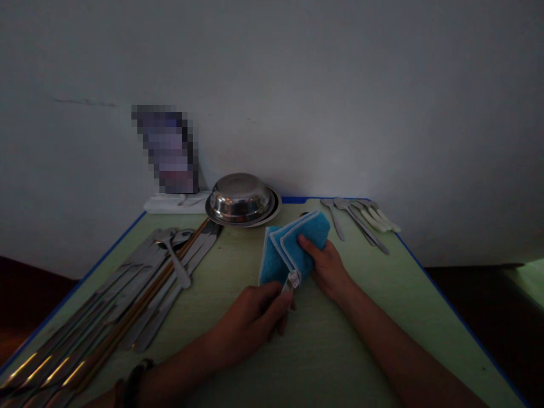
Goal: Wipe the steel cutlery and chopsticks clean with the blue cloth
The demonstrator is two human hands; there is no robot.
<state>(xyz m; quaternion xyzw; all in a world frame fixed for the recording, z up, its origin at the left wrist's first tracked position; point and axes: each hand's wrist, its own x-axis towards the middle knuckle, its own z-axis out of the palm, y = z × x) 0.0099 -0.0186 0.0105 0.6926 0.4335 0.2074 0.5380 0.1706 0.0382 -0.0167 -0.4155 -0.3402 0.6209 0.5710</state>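
My right hand grips a folded blue cloth with white edging, thumb on its near face. A small white label hangs from the cloth's lower corner. Just below it, my left hand is closed, thumb against fingers, on the pale metal handle of a piece of cutlery. The rest of that piece is hidden by the cloth, so I cannot tell whether it is a spoon or a fork. Both hands are held over the middle of the pale green table.
Knives, spoons and wooden chopsticks lie in a long group on the left. An overturned steel bowl rests at the back. Several spoons and white-handled cutlery pieces lie back right. A blurred upright object stands by the wall.
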